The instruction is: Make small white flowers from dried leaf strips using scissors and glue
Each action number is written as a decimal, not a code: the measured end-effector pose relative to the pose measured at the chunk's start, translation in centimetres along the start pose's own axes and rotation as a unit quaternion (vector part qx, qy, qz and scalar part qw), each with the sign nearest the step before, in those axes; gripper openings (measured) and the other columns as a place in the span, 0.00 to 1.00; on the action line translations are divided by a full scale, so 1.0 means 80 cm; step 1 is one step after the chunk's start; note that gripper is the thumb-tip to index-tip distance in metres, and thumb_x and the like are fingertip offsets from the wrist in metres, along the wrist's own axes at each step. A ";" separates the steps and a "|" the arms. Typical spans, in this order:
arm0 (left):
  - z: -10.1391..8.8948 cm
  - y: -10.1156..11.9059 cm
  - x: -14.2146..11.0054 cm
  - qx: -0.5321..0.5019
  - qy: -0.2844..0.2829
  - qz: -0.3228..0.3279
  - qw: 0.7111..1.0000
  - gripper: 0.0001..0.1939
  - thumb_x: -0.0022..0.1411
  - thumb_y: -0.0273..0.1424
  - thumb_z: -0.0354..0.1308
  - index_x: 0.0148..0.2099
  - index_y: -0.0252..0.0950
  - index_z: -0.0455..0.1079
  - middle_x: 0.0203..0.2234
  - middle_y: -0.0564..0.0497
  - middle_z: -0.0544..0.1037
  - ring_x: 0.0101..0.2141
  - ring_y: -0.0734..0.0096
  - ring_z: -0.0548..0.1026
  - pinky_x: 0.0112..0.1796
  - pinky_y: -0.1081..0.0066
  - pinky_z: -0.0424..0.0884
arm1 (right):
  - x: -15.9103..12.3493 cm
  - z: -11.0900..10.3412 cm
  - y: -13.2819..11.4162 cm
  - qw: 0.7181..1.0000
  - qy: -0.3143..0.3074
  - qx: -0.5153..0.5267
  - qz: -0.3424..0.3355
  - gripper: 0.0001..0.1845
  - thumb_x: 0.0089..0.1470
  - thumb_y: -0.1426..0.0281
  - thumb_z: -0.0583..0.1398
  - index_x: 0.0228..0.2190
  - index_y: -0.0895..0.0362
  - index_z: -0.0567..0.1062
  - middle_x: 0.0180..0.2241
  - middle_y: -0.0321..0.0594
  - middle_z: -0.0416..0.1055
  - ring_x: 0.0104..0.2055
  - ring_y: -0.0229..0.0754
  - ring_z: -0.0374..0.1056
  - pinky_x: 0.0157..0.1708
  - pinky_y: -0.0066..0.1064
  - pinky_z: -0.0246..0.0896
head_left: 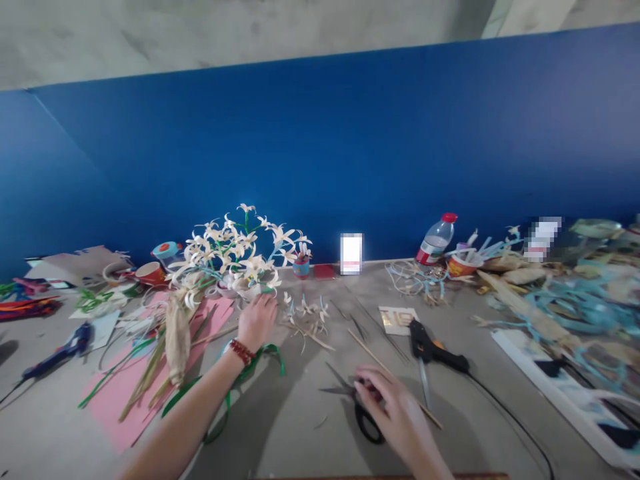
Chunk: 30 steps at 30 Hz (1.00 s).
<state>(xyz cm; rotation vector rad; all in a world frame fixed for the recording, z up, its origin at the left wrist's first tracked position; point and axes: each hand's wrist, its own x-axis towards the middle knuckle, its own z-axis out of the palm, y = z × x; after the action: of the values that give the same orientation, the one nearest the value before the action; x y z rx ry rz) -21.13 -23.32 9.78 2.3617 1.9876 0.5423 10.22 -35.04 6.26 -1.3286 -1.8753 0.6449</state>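
My left hand [257, 321], with a red bead bracelet at its wrist, is at the foot of a bunch of white handmade flowers [227, 243] with green and pale blue stems. Its fingers are bent and close together beside a small white pot [249, 292]; what they hold is hidden. Under my right hand [387, 400] lies a pair of black-handled scissors [370, 424], blades apart and pointing left. The fingers of that hand curl round one handle loop. Between the hands, several small loose white flowers [306, 308] lie on the grey table [300, 407].
A black glue gun [437, 351] with a cable and a thin stick [367, 350] lie on the right, near a white power strip [555, 393]. A bottle [436, 241] stands behind. On the left are pink paper [107, 407], dried husks [177, 333] and a blue glue gun [63, 350].
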 end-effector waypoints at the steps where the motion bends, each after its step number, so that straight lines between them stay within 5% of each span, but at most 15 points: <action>1: -0.009 0.001 -0.015 -0.008 0.014 -0.001 1.000 0.13 0.69 0.28 0.46 0.42 0.36 0.73 0.46 0.40 0.75 0.51 0.55 0.69 0.53 0.58 0.64 | 0.002 0.002 -0.004 1.000 -0.005 0.009 0.001 0.11 0.62 0.63 0.55 0.38 0.53 0.77 0.41 0.45 0.77 0.36 0.45 0.75 0.35 0.31 0.72; 4: -0.028 0.014 -0.064 -0.075 0.044 -0.021 0.996 0.10 0.68 0.32 0.48 0.40 0.37 0.71 0.41 0.44 0.76 0.43 0.60 0.72 0.47 0.63 0.68 | 0.009 0.016 -0.022 0.998 -0.029 0.049 0.003 0.11 0.61 0.64 0.56 0.37 0.53 0.77 0.41 0.44 0.77 0.37 0.45 0.74 0.36 0.31 0.70; 5: -0.030 0.025 -0.079 -0.182 0.050 -0.047 0.981 0.09 0.66 0.34 0.52 0.38 0.37 0.71 0.36 0.46 0.76 0.37 0.63 0.73 0.41 0.66 0.69 | 0.012 0.023 -0.030 0.996 -0.042 0.072 0.008 0.11 0.61 0.64 0.56 0.38 0.53 0.77 0.40 0.44 0.77 0.36 0.44 0.74 0.36 0.31 0.70; 8: -0.023 0.068 -0.113 -0.513 -0.022 -0.136 0.847 0.10 0.58 0.37 0.62 0.34 0.36 0.70 0.27 0.52 0.73 0.29 0.70 0.70 0.32 0.72 0.67 | 0.019 0.044 -0.058 0.982 -0.080 0.166 0.035 0.12 0.60 0.62 0.57 0.39 0.54 0.77 0.37 0.43 0.77 0.33 0.43 0.73 0.31 0.28 0.68; 11: -0.009 0.109 -0.128 -0.685 -0.049 -0.183 0.703 0.12 0.51 0.35 0.68 0.31 0.35 0.69 0.27 0.54 0.71 0.29 0.73 0.69 0.34 0.74 0.66 | 0.021 0.061 -0.082 0.967 -0.083 0.234 0.058 0.13 0.60 0.61 0.57 0.37 0.56 0.76 0.29 0.39 0.75 0.28 0.40 0.70 0.27 0.26 0.64; 15: -0.003 0.134 -0.130 -0.768 -0.072 -0.209 0.601 0.13 0.49 0.33 0.70 0.30 0.34 0.69 0.26 0.55 0.70 0.27 0.76 0.67 0.31 0.75 0.64 | 0.018 0.065 -0.091 0.952 -0.053 0.287 0.091 0.14 0.59 0.59 0.59 0.30 0.57 0.74 0.23 0.35 0.71 0.24 0.37 0.66 0.24 0.24 0.61; 24: 0.005 0.139 -0.130 -0.780 -0.144 -0.199 0.575 0.14 0.49 0.35 0.71 0.31 0.34 0.70 0.25 0.53 0.71 0.25 0.75 0.67 0.29 0.73 0.66 | 0.004 0.060 -0.083 0.932 -0.052 0.331 0.137 0.18 0.58 0.55 0.59 0.29 0.57 0.74 0.25 0.36 0.74 0.22 0.36 0.67 0.23 0.25 0.64; 27: 0.008 0.135 -0.133 -0.754 -0.124 -0.193 0.616 0.12 0.52 0.35 0.69 0.32 0.35 0.71 0.28 0.52 0.73 0.31 0.71 0.70 0.35 0.72 0.68 | 0.004 0.034 -0.056 0.975 -0.053 0.203 0.079 0.14 0.61 0.59 0.57 0.36 0.55 0.77 0.31 0.39 0.77 0.30 0.41 0.73 0.30 0.29 0.68; 30: 0.011 0.130 -0.137 -0.722 -0.088 -0.184 0.661 0.12 0.55 0.37 0.67 0.33 0.35 0.71 0.28 0.52 0.73 0.32 0.71 0.70 0.38 0.72 0.68 | 0.004 -0.023 -0.001 0.994 0.083 -0.055 0.037 0.13 0.63 0.63 0.54 0.42 0.55 0.76 0.39 0.45 0.77 0.41 0.47 0.73 0.44 0.37 0.67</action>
<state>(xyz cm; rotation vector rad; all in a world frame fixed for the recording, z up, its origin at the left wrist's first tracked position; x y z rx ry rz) -12.43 -35.64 8.52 0.9003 0.9889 1.1549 11.59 -34.75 7.51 -1.4803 -1.7559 0.4597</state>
